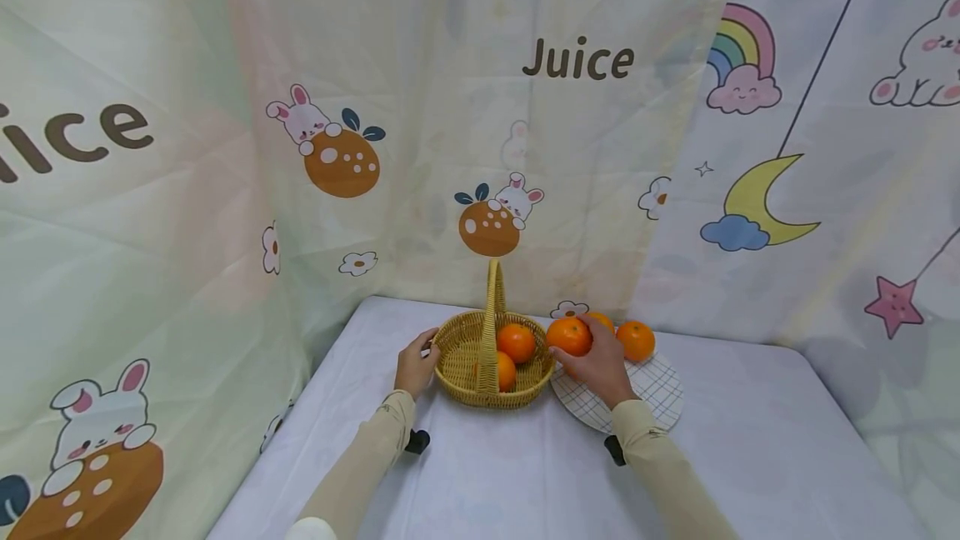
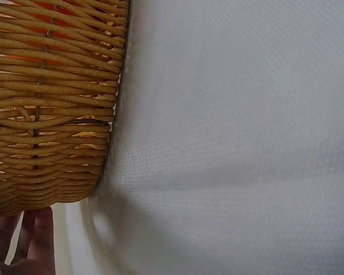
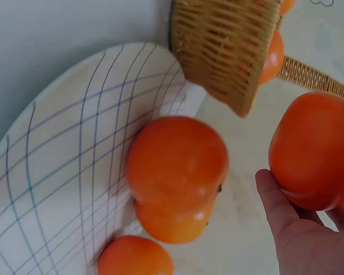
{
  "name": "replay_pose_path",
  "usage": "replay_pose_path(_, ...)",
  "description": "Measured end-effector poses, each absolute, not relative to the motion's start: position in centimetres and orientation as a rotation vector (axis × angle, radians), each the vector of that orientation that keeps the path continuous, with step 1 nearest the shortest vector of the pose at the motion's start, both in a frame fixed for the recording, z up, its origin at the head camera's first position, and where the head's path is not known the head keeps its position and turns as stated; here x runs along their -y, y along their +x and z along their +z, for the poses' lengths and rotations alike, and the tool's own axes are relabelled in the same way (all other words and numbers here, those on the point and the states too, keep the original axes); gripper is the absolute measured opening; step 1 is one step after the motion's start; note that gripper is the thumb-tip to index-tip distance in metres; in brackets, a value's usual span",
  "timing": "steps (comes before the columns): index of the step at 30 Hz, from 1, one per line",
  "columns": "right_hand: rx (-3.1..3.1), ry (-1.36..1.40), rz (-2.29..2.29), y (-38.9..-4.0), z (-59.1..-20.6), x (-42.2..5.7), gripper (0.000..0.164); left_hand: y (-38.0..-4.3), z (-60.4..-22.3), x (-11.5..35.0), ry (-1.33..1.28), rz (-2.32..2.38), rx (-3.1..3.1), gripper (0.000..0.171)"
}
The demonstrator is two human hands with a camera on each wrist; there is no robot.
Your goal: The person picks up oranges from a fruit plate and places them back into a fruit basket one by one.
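A wicker basket [image 1: 459,394] with a tall arched handle [image 1: 491,290] holds two visible oranges, one at the back [image 1: 517,343] and one lower [image 1: 506,372], partly behind the handle. At its left side, my left hand [image 1: 415,365] rests its fingers against the woven wall; in the left wrist view the fingers [image 2: 41,238] look fairly straight. My right hand [image 1: 603,365] grips an orange [image 1: 567,336] just beyond the basket's right rim, raised over the plate. In the right wrist view that orange [image 3: 312,152] sits between thumb and fingers, apart from the basket.
A white plate with blue grid lines [image 1: 663,398] stands right of the basket. Three oranges show on it in the right wrist view, including a near one [image 3: 178,152] and a lower one [image 3: 135,258]. A white cloth [image 1: 487,473] covers the table; printed curtains [image 1: 585,148] hang behind.
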State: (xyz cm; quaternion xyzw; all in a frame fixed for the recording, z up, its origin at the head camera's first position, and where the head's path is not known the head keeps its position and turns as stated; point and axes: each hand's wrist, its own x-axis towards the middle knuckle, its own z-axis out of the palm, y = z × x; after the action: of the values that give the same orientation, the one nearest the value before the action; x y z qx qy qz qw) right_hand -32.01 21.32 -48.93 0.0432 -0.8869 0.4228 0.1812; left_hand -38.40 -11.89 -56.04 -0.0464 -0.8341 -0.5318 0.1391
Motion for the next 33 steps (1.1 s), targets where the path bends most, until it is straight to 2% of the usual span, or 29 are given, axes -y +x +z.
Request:
replay_pose_path(13,2.575,0.204,1.130,-32.3,-49.4,-17.5,0.078,-38.5,-56.3,11.8,-0.128,-1.529,2.422,0.040)
replay_pose_path(33,2.691,0.153,1.138,-32.3,-50.4,-15.5,0.081,-38.9,-56.6,11.9,-0.116,-1.528,2.419,0.040)
